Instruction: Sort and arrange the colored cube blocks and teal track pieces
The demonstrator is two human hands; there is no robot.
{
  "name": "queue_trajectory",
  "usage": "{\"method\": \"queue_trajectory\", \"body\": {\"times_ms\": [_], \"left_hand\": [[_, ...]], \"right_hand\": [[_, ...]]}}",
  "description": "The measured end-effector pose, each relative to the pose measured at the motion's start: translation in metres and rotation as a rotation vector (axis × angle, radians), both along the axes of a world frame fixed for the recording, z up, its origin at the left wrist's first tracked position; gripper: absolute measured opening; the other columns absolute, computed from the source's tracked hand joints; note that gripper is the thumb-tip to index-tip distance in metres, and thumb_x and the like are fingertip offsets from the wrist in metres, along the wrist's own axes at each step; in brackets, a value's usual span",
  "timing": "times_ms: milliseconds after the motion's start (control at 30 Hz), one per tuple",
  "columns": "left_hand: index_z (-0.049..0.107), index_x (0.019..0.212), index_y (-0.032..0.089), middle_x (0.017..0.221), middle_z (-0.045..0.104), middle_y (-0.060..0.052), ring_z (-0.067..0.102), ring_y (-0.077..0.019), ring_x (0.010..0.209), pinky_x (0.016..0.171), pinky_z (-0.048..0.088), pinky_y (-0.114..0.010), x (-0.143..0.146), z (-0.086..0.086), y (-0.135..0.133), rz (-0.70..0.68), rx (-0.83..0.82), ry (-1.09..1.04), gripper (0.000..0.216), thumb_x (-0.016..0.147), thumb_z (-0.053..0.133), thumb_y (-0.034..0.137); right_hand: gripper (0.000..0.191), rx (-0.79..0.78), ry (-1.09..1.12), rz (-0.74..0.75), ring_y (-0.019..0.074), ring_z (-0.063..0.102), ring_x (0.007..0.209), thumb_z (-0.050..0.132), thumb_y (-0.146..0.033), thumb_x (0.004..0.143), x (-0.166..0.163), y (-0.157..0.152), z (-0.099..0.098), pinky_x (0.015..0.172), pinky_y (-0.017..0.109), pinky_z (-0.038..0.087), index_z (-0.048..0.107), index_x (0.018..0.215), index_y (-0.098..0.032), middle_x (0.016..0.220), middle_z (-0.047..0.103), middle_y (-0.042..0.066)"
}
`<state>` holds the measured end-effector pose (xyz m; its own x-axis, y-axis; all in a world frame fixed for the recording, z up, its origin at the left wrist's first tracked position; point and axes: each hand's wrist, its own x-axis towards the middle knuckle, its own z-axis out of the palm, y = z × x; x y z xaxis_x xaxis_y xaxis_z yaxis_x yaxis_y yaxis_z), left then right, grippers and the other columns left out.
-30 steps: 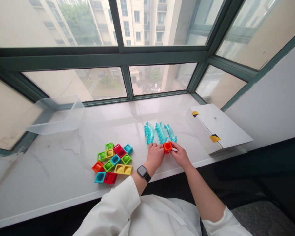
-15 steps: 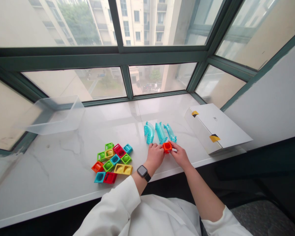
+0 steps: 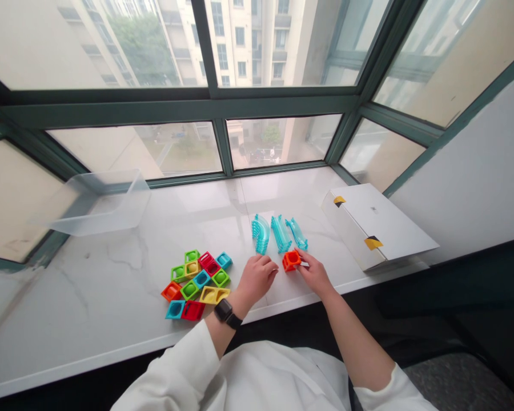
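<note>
My right hand (image 3: 314, 274) pinches an orange toy block (image 3: 291, 261) with a round opening in its top, on the tabletop near the front edge. A short gap to the left of the block is my left hand (image 3: 257, 277), its fingers loosely bent and nothing visible in them. Just beyond the hands lie clear teal track pieces: a curved one (image 3: 261, 233), a straight one (image 3: 280, 233) and a narrow one (image 3: 297, 233). A yellow double block (image 3: 215, 295) is the part of the colourful block group closest to my left wrist.
Several green, red, blue and orange blocks, among them a red one (image 3: 192, 310), lie flat in a cluster on the left. A clear plastic bin (image 3: 107, 222) stands at the back left. On the right is a white box (image 3: 381, 225) with yellow-black tabs. Windows line the back.
My left hand has let go of the orange block and drawn back to the left. My right hand keeps hold of the block in nearly the same place.
</note>
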<state>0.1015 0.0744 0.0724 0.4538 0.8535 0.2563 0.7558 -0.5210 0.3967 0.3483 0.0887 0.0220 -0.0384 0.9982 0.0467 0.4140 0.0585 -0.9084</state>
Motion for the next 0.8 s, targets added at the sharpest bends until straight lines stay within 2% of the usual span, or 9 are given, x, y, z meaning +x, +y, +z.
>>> {"method": "queue_trajectory", "body": {"times_ms": [67, 167, 267, 400, 533, 667, 733, 800], "left_hand": [[0.073, 0.095, 0.025, 0.093, 0.072, -0.004, 0.063, -0.0201, 0.090, 0.088, 0.049, -0.036, -0.029, 0.007, -0.010, 0.038, 0.007, -0.080, 0.021, 0.105, 0.055, 0.028], [0.071, 0.094, 0.024, 0.092, 0.072, -0.004, 0.064, -0.0209, 0.089, 0.088, 0.049, -0.037, -0.079, 0.010, -0.024, 0.176, 0.034, -0.149, 0.024, 0.107, 0.053, 0.035], [0.069, 0.090, 0.024, 0.091, 0.072, -0.004, 0.064, -0.0231, 0.090, 0.089, 0.050, -0.039, -0.127, 0.006, -0.035, 0.330, 0.070, -0.147, 0.029, 0.107, 0.051, 0.039], [0.071, 0.098, 0.024, 0.102, 0.073, -0.008, 0.065, -0.0277, 0.101, 0.096, 0.049, -0.043, -0.172, -0.009, -0.047, 0.520, 0.134, -0.080, 0.026, 0.105, 0.049, 0.037], [0.069, 0.121, 0.022, 0.122, 0.070, -0.013, 0.062, -0.0324, 0.112, 0.101, 0.048, -0.047, -0.190, -0.029, -0.054, 0.667, 0.163, 0.025, 0.029, 0.101, 0.053, 0.036], [0.067, 0.127, 0.019, 0.129, 0.067, -0.016, 0.060, -0.0344, 0.120, 0.106, 0.046, -0.049, -0.192, -0.046, -0.053, 0.678, 0.146, 0.062, 0.034, 0.100, 0.054, 0.036], [0.068, 0.127, 0.019, 0.129, 0.067, -0.016, 0.059, -0.0345, 0.122, 0.107, 0.046, -0.050, -0.191, -0.050, -0.051, 0.678, 0.134, 0.076, 0.034, 0.100, 0.055, 0.036], [0.068, 0.127, 0.019, 0.129, 0.067, -0.016, 0.059, -0.0344, 0.122, 0.108, 0.046, -0.050, -0.190, -0.051, -0.050, 0.685, 0.130, 0.080, 0.034, 0.100, 0.055, 0.036]], "right_hand": [[0.055, -0.006, -0.011, -0.005, 0.0275, 0.071, 0.120, 0.065, -0.030, 0.088, 0.000, 0.000, 0.000, 0.095, 0.042, 0.066, 0.067, 0.143, -0.035, 0.142, 0.070, 0.004], [0.055, -0.008, -0.029, -0.005, 0.0275, 0.071, 0.120, 0.065, -0.030, 0.088, 0.000, 0.000, 0.002, 0.094, 0.042, 0.065, 0.067, 0.143, -0.034, 0.142, 0.070, 0.004], [0.055, -0.003, -0.050, 0.002, 0.0272, 0.071, 0.120, 0.064, -0.030, 0.089, 0.000, 0.000, 0.003, 0.097, 0.043, 0.064, 0.066, 0.144, -0.032, 0.142, 0.070, 0.005], [0.055, 0.002, -0.081, 0.001, 0.0269, 0.072, 0.119, 0.064, -0.032, 0.089, 0.000, 0.002, 0.003, 0.098, 0.044, 0.064, 0.065, 0.145, -0.031, 0.143, 0.069, 0.006], [0.056, 0.004, -0.089, 0.013, 0.0272, 0.072, 0.118, 0.064, -0.038, 0.091, 0.001, 0.003, 0.003, 0.093, 0.043, 0.066, 0.062, 0.147, -0.029, 0.143, 0.069, 0.008], [0.065, 0.054, -0.114, -0.018, 0.0273, 0.073, 0.114, 0.071, -0.043, 0.088, 0.003, -0.001, 0.015, 0.089, 0.044, 0.068, 0.058, 0.149, -0.027, 0.144, 0.064, 0.012], [0.063, 0.136, -0.158, -0.084, 0.0272, 0.073, 0.109, 0.072, -0.045, 0.087, 0.004, -0.006, 0.026, 0.086, 0.045, 0.069, 0.061, 0.145, -0.024, 0.140, 0.065, 0.014], [0.051, 0.276, -0.193, -0.195, 0.0265, 0.074, 0.104, 0.068, -0.043, 0.091, 0.002, -0.013, 0.040, 0.083, 0.044, 0.068, 0.066, 0.137, -0.021, 0.131, 0.068, 0.014]]}}
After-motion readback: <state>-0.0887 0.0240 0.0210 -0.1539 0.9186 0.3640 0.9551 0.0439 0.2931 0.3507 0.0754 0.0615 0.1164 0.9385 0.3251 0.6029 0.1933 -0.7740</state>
